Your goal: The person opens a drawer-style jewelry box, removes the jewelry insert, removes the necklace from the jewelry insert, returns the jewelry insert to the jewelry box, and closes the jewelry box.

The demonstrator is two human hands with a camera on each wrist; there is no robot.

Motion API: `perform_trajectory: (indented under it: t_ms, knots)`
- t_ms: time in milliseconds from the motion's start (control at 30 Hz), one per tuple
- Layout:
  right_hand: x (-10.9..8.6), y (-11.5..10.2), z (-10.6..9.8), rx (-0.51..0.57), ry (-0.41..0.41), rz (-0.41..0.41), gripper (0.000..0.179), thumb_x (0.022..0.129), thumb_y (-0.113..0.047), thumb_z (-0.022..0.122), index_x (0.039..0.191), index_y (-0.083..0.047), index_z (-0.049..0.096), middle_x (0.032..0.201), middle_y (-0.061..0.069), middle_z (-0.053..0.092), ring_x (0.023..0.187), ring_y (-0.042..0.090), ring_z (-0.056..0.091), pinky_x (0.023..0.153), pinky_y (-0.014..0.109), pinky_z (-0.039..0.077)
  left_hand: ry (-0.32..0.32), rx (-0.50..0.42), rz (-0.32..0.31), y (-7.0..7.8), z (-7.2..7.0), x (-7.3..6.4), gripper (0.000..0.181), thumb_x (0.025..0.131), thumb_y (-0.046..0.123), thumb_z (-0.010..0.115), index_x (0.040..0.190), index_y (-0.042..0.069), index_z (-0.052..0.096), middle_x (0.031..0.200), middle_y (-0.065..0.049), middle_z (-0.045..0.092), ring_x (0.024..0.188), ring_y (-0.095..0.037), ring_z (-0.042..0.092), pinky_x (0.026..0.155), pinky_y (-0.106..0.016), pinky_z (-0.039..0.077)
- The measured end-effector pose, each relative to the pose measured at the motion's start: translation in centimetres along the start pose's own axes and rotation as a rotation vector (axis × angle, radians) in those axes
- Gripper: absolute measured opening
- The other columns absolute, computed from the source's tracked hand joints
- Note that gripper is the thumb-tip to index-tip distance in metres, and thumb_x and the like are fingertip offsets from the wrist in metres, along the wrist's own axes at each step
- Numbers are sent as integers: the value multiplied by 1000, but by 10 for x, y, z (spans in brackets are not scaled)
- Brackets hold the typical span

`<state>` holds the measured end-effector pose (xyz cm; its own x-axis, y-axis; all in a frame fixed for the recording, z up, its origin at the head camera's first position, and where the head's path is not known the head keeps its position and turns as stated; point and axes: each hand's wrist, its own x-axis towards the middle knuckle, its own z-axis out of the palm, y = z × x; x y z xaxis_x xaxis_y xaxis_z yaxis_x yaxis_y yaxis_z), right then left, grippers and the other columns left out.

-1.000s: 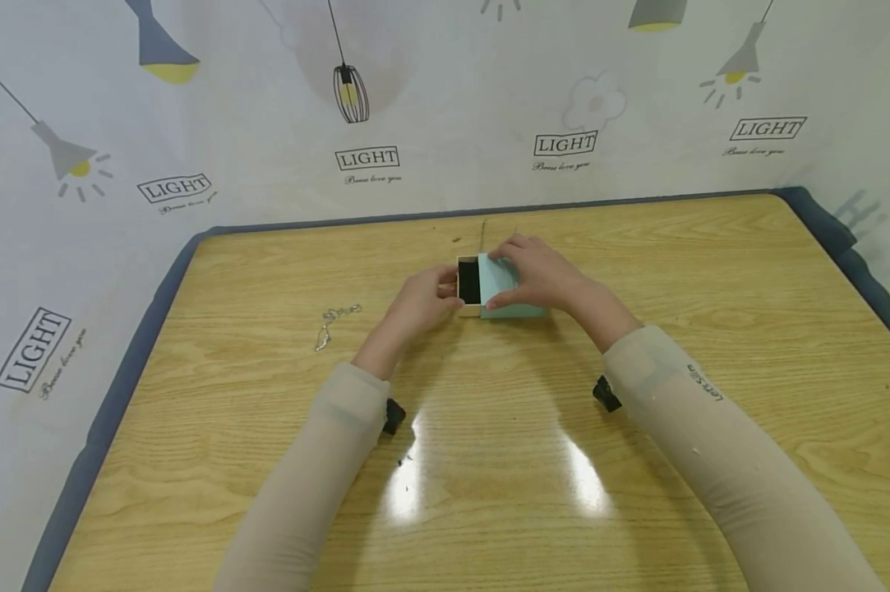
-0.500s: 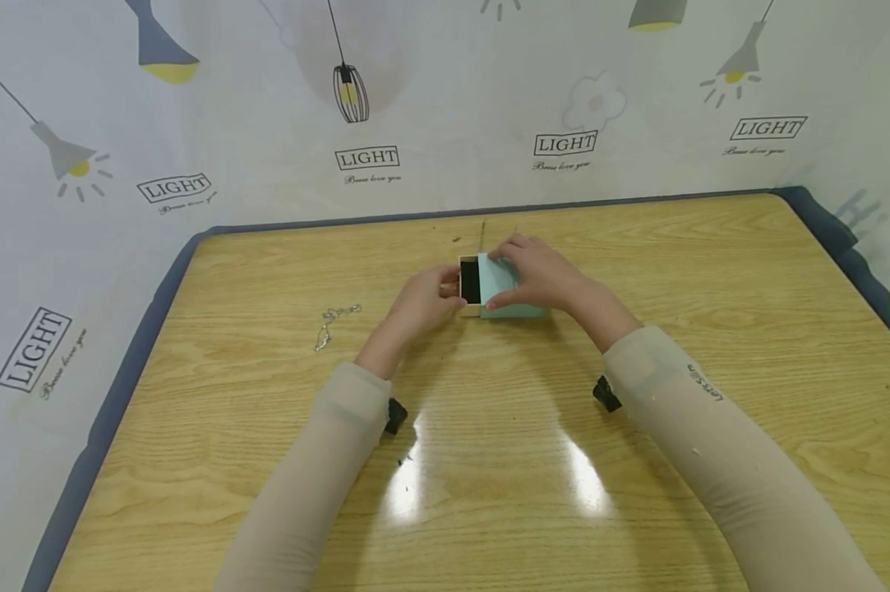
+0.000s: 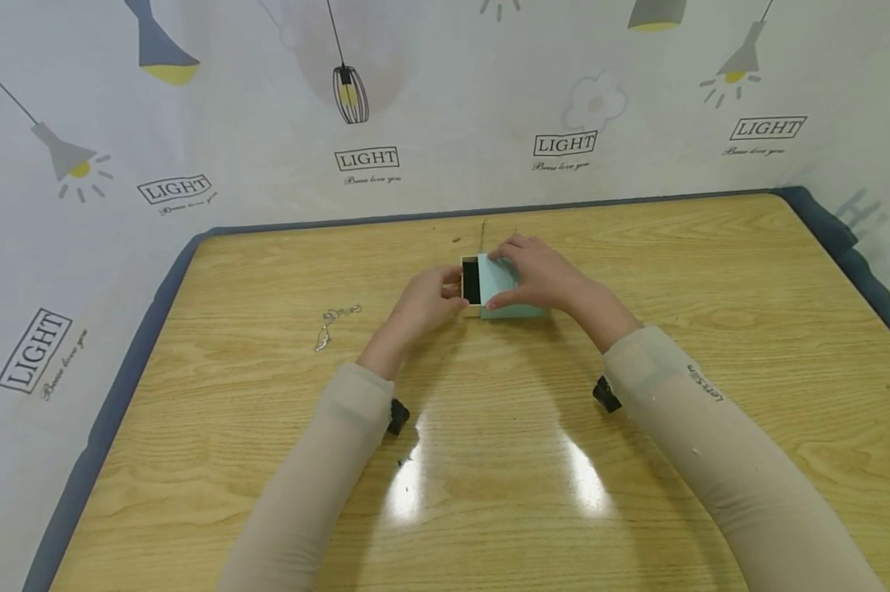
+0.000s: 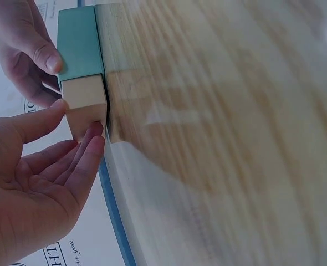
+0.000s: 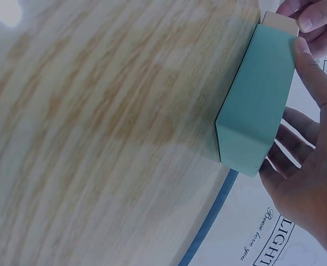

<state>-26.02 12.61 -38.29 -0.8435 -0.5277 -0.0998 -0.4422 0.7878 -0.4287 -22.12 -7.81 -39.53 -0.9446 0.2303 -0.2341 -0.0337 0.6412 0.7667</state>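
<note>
A teal sliding gift box stands on the table in the head view, its sleeve (image 3: 498, 288) to the right. From the sleeve's left end sticks out a cream-tan drawer (image 4: 85, 91) with a black lining (image 3: 471, 282). My left hand (image 3: 428, 302) holds the drawer's outer end, thumb at the near corner and fingertips against the end face. My right hand (image 3: 544, 273) spans the sleeve from above, thumb on the near side and fingers toward the far side. To the left lies a thin silver chain (image 3: 329, 319) with a small pendant, touched by neither hand.
The wood-grain table (image 3: 504, 460) has a dark blue edge along a patterned wall cloth (image 3: 459, 99). A thin dark strand (image 3: 483, 234) lies behind the box. Black wrist devices (image 3: 398, 417) show under both sleeves.
The drawer has slid a little to the right, deeper into the teal sleeve, and my left hand has moved right with it. My right hand and the chain have stayed put.
</note>
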Motion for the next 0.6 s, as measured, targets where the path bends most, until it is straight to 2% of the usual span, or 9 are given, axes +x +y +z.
perform_trajectory:
  t_ms: [600]
  knots:
    - [1,0,0,0,-8,14,84,77,-49,84,144,-10,50,147,11,48,132,33,44,108,49,44,4,-6,-3,3,3,2,56,98,10,63,150,8,42,152,-11,49,129,-26,59,105,-36,52]
